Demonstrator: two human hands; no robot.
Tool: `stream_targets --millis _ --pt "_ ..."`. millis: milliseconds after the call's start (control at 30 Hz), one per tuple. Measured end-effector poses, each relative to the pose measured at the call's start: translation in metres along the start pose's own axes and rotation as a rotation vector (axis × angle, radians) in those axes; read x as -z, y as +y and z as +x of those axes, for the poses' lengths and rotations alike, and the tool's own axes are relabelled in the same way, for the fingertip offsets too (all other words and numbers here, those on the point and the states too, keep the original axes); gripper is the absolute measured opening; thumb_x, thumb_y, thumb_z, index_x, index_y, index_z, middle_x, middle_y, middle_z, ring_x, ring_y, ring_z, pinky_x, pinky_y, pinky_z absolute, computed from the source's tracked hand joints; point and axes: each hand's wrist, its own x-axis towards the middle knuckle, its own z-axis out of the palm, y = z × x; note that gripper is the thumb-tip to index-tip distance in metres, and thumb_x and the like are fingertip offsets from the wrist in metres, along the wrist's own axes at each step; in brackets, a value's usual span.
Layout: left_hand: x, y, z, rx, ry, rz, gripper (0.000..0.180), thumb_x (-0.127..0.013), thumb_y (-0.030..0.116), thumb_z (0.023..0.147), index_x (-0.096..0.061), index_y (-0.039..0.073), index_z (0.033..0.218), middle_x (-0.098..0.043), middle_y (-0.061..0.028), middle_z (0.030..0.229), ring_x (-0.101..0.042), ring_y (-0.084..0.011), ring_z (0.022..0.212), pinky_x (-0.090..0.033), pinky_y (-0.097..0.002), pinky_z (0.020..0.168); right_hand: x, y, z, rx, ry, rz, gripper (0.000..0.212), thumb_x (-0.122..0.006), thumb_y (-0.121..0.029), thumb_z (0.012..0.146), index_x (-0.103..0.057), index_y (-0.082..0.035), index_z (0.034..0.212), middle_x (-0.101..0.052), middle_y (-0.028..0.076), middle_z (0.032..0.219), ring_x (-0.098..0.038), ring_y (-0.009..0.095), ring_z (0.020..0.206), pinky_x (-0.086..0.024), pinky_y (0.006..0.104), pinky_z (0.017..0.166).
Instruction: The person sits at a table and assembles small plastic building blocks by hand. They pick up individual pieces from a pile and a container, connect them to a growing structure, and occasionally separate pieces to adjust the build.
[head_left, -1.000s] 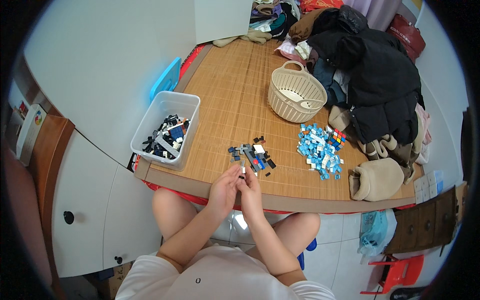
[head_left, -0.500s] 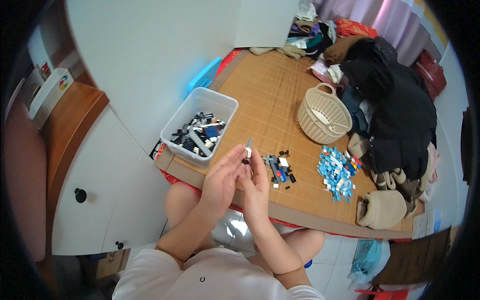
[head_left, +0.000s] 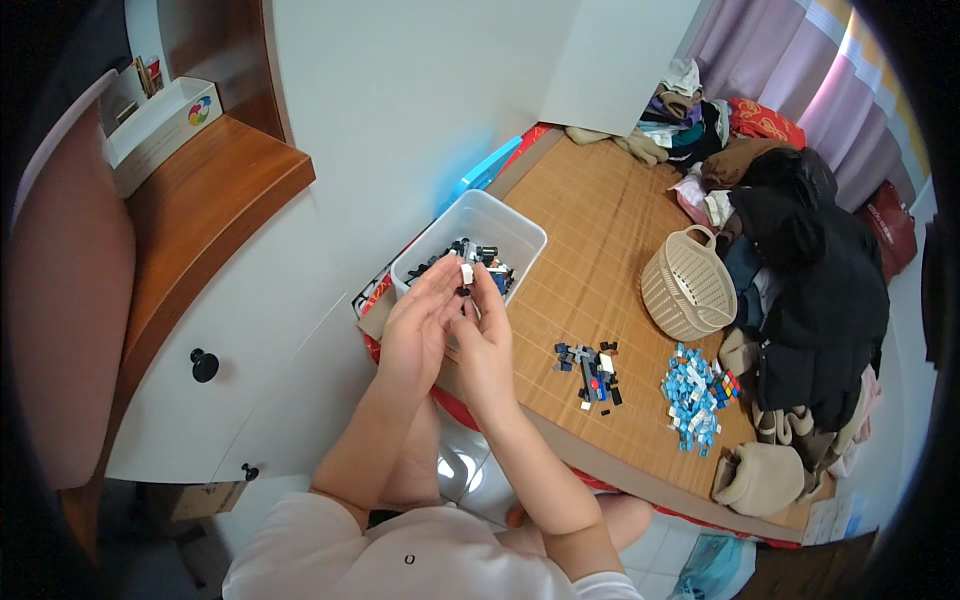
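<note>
Largest surface: a tan slatted mat with a brown cloth border (head_left: 570, 230), spreading right from the landmark, a translucent rectangular plastic bin (head_left: 505, 228). Far right of the bin, along the mat's edge, a heaped pile of clothing (head_left: 820, 270), mostly black, with beige and brown garments around it.

The bin itself stands at the mat's left end, loosely filled with black, white, grey and blue plastic bricks. Just behind it, a bright blue lid (head_left: 487, 170) leans near the white cabinet wall. Right of the bin, well apart: a cream perforated plastic basket with looped handles (head_left: 665, 290).

Left hand (head_left: 415, 330) and right hand (head_left: 485, 345) raised in front of the bin, overlapping its near side in view, palms turned toward each other. Fingers of both drawn in around a small white-and-black plastic piece (head_left: 467, 272), white part uppermost; exact contact of each finger partly hidden.

Right of the bin and nearer the person, a loose cluster of grey, black, blue and white bricks (head_left: 590, 372). Farther right, a heap of light-blue and white small plastic pieces (head_left: 690, 395); at its right edge, a multicoloured puzzle cube (head_left: 727, 388).
</note>
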Motion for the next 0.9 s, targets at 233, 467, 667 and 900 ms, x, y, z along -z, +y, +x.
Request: stream_targets --millis 233,467,667,900 --pt "0.008 0.009 0.001 -0.09 0.07 0.089 0.05 -0.036 0.006 0.084 -0.033 -0.005 0.133 -0.037 -0.0133 0.137 -0.03 -0.0208 0.13 -0.021 -0.034 0.106 0.011 0.009 0.003 0.055 -0.002 -0.167 0.06 -0.039 0.01 0.079 -0.024 0.003 0.136 -0.031 0.014 0.138 -0.031 0.02 0.127 -0.027 0.0305 0.104" --pt "-0.013 0.0 -0.014 -0.002 -0.026 0.146 0.049 -0.036 0.008 0.086 -0.033 -0.004 0.133 -0.036 -0.0135 0.137 -0.03 -0.0206 0.13 -0.02 -0.0342 0.107 0.035 0.004 -0.009 0.024 0.072 -0.186 0.059 -0.042 0.007 0.079 -0.028 0.001 0.135 -0.029 0.014 0.14 -0.026 0.021 0.131 -0.02 0.0328 0.107" --pt "-0.022 -0.04 -0.018 0.176 -0.189 0.145 0.046 -0.038 0.005 0.086 -0.035 -0.004 0.132 -0.037 -0.0137 0.137 -0.029 -0.0209 0.131 -0.019 -0.0325 0.108 0.079 0.006 -0.026 0.012 0.202 -0.191 0.059 -0.041 0.005 0.079 -0.027 0.001 0.136 -0.027 0.014 0.141 -0.022 0.022 0.133 -0.016 0.0343 0.109" --pt "-0.019 -0.11 -0.007 0.376 -0.262 0.301 0.045 -0.04 0.009 0.088 -0.037 -0.002 0.132 -0.037 -0.015 0.137 -0.028 -0.02 0.131 -0.018 -0.0317 0.108 0.143 0.031 -0.06 -0.047 0.475 -0.148 0.063 -0.041 0.006 0.078 -0.021 0.001 0.138 -0.022 0.018 0.143 -0.019 0.024 0.135 -0.019 0.0332 0.107"
